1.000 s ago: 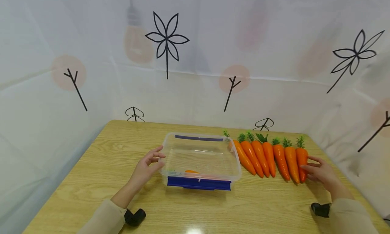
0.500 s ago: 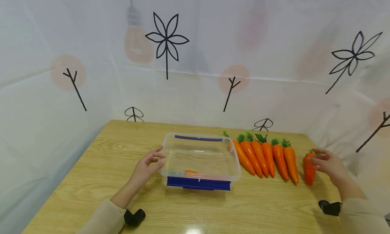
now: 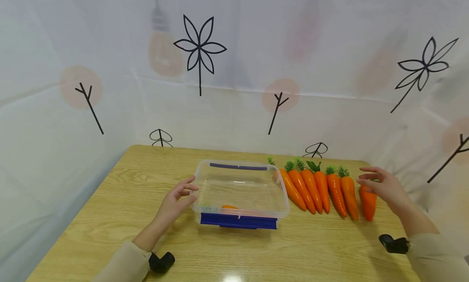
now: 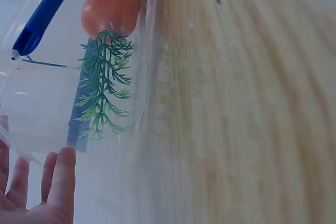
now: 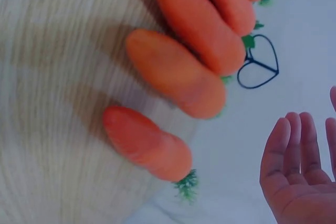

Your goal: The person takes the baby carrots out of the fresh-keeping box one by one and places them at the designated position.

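Observation:
My left hand (image 3: 178,198) stands at the left wall of a clear plastic box (image 3: 239,221) with blue clips, its fingers loosely extended at the rim. Through the box's wall in the left wrist view, one toy carrot (image 4: 113,3) with green leafy top (image 4: 105,85) lies inside. Over the right end of a row of toy carrots hovers my right hand (image 3: 384,188), fingers extended and holding nothing. Just below it, the end carrot (image 3: 368,204) lies on the table with a small gap to the neighbouring carrot (image 3: 349,196); the right hand partly covers its top.
Several more orange carrots (image 3: 307,188) lie side by side right of the box, the leftmost partly behind its corner. A wooden table (image 3: 146,172) carries everything. A white patterned cloth (image 3: 234,123) hangs behind and at both sides.
My right hand took the end carrot from the row and moved it rightward. It has since let go, rising and moving slightly left above that carrot. My left hand has stayed put.

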Demonstrator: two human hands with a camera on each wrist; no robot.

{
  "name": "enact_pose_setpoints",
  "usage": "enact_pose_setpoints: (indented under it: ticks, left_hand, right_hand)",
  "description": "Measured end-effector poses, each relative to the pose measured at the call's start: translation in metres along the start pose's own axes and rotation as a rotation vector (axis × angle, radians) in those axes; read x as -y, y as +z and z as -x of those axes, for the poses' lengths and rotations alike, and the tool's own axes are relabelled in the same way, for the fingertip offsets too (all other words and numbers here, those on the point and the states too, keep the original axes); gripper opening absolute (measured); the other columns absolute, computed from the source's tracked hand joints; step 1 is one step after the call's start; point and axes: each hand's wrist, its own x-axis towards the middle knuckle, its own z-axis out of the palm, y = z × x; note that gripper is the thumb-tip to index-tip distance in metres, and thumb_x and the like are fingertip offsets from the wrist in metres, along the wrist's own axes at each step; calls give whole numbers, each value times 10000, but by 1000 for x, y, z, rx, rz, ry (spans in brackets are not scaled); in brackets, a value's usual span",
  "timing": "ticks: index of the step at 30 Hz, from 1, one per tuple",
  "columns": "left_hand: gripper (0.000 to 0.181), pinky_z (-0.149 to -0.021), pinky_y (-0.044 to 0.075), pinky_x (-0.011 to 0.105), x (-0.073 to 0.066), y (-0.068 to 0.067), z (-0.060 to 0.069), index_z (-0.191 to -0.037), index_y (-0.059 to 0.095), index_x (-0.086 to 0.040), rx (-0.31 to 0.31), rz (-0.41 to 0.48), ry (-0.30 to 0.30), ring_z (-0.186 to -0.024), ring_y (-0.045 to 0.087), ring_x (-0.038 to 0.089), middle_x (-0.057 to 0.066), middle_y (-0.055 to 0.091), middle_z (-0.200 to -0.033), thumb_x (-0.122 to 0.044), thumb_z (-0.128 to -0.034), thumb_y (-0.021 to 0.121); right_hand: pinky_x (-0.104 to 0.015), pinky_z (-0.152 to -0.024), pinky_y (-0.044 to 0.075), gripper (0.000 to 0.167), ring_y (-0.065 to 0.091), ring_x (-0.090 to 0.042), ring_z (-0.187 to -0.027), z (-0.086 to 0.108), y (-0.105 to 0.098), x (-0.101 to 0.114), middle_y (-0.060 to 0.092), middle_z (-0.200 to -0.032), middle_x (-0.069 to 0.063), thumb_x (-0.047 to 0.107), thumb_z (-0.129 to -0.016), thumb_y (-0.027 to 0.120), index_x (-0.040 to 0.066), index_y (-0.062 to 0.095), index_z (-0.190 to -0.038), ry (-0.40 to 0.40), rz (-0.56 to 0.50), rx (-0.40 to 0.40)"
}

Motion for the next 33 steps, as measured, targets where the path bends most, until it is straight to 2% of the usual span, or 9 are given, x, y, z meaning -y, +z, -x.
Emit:
enact_pose_setpoints:
  ticks: [5, 9, 19, 23, 28, 33]
  left_hand:
    - [280, -888, 434, 454, -2, 0, 0, -1115, 588, 17, 4, 6, 9, -1125, 471, 314, 7, 357, -1455, -159, -901, 627]
    - [277, -885, 436, 443, -3, 0, 1, -1120, 588, 15, 2, 11, 3, -1126, 474, 311, 3, 359, -1454, -150, -902, 627]
    - [264, -877, 436, 424, -4, 1, 1, -1129, 590, 10, 3, 1, -6, -1130, 467, 298, -3, 364, -1450, -126, -905, 617]
    - [266, -885, 432, 448, -4, 1, 1, -1119, 593, 8, 2, 0, -5, -1136, 464, 306, -1, 371, -1446, -141, -901, 625]
    - [257, -885, 435, 450, -4, 1, 1, -1117, 594, 11, 0, 1, -5, -1134, 468, 314, -4, 373, -1444, -124, -901, 622]
    - [267, -876, 442, 436, -4, 1, 1, -1121, 593, 17, 0, 4, -3, -1129, 472, 319, -5, 371, -1445, -128, -899, 625]
  right_hand:
    - [-246, -664, 520, 564, 575, 37, -766, -2, 5, 16, 562, -1105, -84, 275, -918, 605, -54, 391, -1323, -26, 31, 9]
    - [-223, -669, 512, 561, 566, 61, -790, -3, 7, 25, 568, -1082, -36, 270, -920, 602, -54, 389, -1326, -57, 34, 19]
    - [-228, -681, 505, 515, 576, 23, -807, -6, 16, 49, 495, -1193, -282, 216, -948, 560, -65, 378, -1339, -104, 48, 73]
    - [-240, -696, 505, 513, 590, -11, -835, -6, 20, 61, 501, -1191, -268, 219, -943, 570, -54, 387, -1337, -124, 37, 99]
    - [-234, -701, 507, 466, 584, 9, -862, -8, 28, 74, 559, -1122, -214, 191, -930, 590, -50, 432, -1296, -182, 22, 102]
    - [-239, -717, 499, 481, 556, 52, -870, -12, 35, 85, 547, -1168, -235, 224, -922, 603, -11, 443, -1310, -179, 40, 125]
